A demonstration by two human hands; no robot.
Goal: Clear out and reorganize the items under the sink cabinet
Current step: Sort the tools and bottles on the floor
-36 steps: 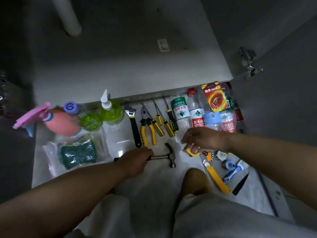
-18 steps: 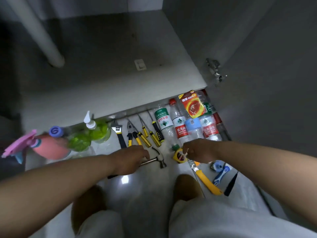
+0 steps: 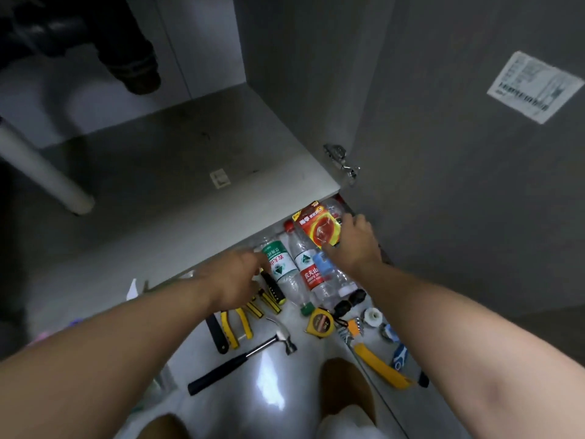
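Observation:
Tools and bottles lie on the floor in front of the open sink cabinet (image 3: 158, 172). My right hand (image 3: 354, 245) grips the right edge of a red and yellow blister pack (image 3: 318, 228) that rests on the water bottles. My left hand (image 3: 234, 277) hovers curled over the screwdrivers (image 3: 273, 291), its fingertips at the green-label bottle (image 3: 278, 264); what it holds is hidden. A red-label bottle (image 3: 308, 269) lies beside that one. The hammer (image 3: 253, 353) lies free on the floor, near the yellow tape measure (image 3: 321, 323).
Yellow pliers (image 3: 234, 324), a black-handled wrench (image 3: 217, 337) and a yellow utility knife (image 3: 380, 365) lie near my knees (image 3: 345, 384). The cabinet door (image 3: 474, 201) stands open at right with a hinge (image 3: 342, 160). A white pipe (image 3: 41, 172) stands inside the cabinet, left.
My left hand left the hammer handle and moved up to the screwdrivers and green-label bottle. My right hand went from the tape measure up to the red pack. The view tilted upward.

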